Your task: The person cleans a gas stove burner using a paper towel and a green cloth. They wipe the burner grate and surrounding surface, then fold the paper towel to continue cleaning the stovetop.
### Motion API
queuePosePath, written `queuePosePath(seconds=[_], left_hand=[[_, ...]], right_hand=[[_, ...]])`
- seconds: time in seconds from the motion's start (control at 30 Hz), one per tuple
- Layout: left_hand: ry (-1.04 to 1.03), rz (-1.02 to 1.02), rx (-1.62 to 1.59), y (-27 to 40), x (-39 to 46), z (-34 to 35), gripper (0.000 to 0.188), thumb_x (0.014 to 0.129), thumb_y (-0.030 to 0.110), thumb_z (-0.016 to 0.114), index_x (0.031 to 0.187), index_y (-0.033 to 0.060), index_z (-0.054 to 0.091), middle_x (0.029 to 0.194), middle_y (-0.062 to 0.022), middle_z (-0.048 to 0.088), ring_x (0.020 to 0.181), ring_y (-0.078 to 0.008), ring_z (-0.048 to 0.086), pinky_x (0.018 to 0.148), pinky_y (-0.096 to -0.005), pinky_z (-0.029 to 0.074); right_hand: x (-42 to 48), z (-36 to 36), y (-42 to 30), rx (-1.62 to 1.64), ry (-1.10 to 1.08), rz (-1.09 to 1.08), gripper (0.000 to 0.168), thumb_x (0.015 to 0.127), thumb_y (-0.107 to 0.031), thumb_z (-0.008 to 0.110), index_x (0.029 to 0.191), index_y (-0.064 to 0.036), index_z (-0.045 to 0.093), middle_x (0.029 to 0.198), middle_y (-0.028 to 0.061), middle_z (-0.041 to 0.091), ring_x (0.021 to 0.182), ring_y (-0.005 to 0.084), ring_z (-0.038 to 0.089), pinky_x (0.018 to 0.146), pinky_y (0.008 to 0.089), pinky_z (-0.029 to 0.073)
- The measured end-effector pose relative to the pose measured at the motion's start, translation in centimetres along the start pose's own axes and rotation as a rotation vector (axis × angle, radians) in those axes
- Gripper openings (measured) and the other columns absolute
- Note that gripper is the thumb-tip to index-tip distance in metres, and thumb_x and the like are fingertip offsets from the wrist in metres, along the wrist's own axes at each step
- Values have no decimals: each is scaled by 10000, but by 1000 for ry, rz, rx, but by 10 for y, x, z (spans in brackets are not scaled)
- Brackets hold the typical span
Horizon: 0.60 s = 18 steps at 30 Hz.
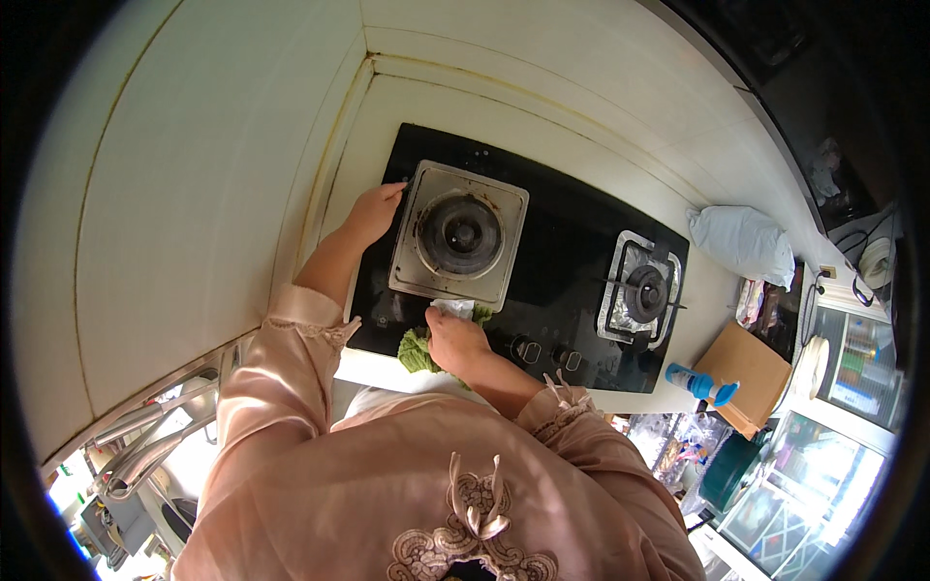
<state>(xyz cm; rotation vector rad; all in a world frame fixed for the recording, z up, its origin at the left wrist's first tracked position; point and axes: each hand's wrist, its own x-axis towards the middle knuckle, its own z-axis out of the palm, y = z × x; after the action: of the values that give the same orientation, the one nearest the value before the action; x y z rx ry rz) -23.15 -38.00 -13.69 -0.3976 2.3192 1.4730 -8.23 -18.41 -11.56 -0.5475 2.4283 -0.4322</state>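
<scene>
A black glass gas hob [558, 210] lies before me. Over its left burner sits a square stainless-steel drip tray [508, 250], stained, around a dark round burner [463, 231]. My left hand [373, 212] pinches the tray's left rim near the far corner; its fingertips are partly hidden there. In my right hand [458, 338], at the tray's near edge, is a bunched green cloth [416, 351]. A white piece, perhaps paper or tissue [458, 308], shows above the right fingers, touching or close to the tray.
The right burner [647, 293] has a black pan support and foil liner. Right of the hob are a blue bottle [690, 380], a cardboard box [745, 374] and a pale plastic bag [745, 240]. A tiled wall [196, 181] rises close on the left. Two control knobs [526, 350] face me.
</scene>
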Motion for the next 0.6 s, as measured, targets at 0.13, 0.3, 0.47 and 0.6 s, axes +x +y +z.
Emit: queuePosePath(seconds=[0.13,0.3,0.47,0.6], left_hand=[[1,70,26,-11,18,2,335,962,189,462,1241,38,569,1202,-181,607,1104,-307,576,939,-344,431],[-53,101,113,-16,-5,1,334,957,180,462,1237,34,570,1213,-185,599,1116,-323,567,950,-353,430],[-22,167,119,-19,4,-1,334,955,174,458,1237,33,569,1211,-193,598,1122,-333,562,959,-350,426],[-36,158,143,-10,4,0,335,957,171,452,1237,29,568,1205,-196,600,1125,-330,563,960,-342,424]], right_hand=[[1,4,1,-2,41,-22,226,798,-104,521,993,5,486,914,206,644,822,367,653,708,446,531],[2,5,5,12,17,2,234,794,-101,526,999,4,487,906,208,643,810,371,651,705,448,530],[1,4,1,-6,23,2,221,793,-97,524,985,4,483,896,209,641,790,376,650,698,451,527],[2,8,3,-3,47,-4,223,794,-95,521,989,6,484,894,208,640,785,382,647,695,457,523]])
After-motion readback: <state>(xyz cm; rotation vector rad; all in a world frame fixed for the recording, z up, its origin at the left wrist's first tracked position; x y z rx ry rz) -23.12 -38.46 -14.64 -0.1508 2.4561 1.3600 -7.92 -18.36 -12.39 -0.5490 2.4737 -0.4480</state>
